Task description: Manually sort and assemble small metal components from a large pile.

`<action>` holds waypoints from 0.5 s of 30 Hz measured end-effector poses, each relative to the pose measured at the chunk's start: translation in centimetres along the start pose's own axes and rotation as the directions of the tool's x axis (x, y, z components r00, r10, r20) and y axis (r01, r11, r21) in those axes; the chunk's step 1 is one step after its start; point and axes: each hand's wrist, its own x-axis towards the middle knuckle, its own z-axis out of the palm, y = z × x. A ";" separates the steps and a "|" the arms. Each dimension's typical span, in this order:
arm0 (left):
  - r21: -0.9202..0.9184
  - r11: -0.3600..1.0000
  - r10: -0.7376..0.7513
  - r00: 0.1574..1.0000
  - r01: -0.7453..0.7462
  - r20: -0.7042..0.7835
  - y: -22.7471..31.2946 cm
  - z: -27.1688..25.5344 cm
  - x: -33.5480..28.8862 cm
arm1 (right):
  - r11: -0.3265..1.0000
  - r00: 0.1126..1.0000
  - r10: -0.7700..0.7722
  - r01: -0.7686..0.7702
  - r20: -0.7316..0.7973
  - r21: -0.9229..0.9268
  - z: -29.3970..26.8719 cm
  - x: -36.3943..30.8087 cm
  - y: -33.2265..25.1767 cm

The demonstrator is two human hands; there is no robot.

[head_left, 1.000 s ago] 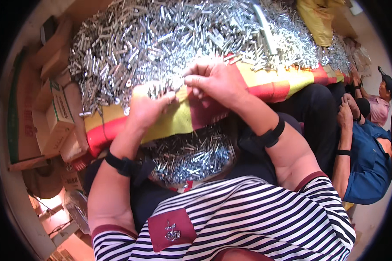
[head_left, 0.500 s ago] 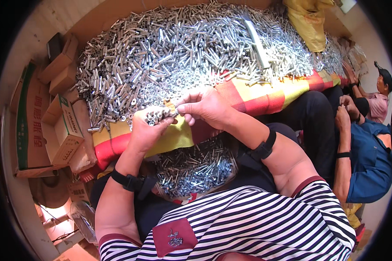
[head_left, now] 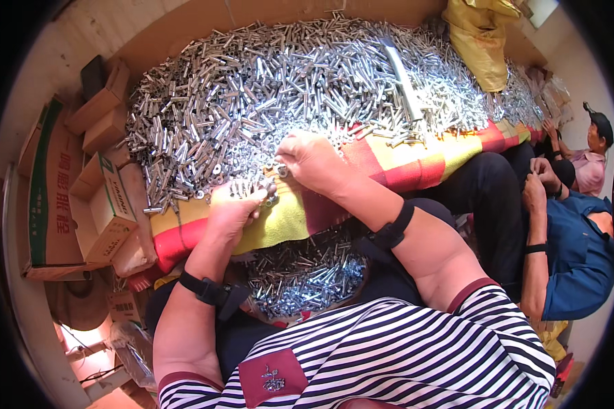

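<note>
My left hand (head_left: 229, 210) is closed around a bundle of short metal expansion bolts (head_left: 247, 189), their shiny ends pointing up between thumb and fingers. It hovers over the near edge of the plaid cloth (head_left: 401, 165). My right hand (head_left: 311, 161) is a little farther off and to the right, fingertips bent together at the loose washers and nuts (head_left: 242, 151). What those fingertips pinch, if anything, is hidden. Beyond both hands spreads a large heap of silvery metal sleeves (head_left: 273, 75).
Below the cloth, between my legs, sits a container of loose bolts (head_left: 307, 281). Open cardboard boxes (head_left: 106, 204) stand at the left. A pale metal strip (head_left: 404, 80) lies on the heap, near a yellow sack (head_left: 481, 44). Two people work at the right, one in a blue shirt (head_left: 580, 255).
My right hand has left the bundle in my left hand and moved up and slightly left to the washers and nuts. My left hand stays near its place, lowered slightly, still holding the bolts.
</note>
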 end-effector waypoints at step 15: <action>-0.130 0.987 0.093 0.995 -0.098 -0.046 0.4 -1.3 0.2 | 0.860 0.899 0.348 -0.419 0.267 0.292 -0.5 0.7 -2.6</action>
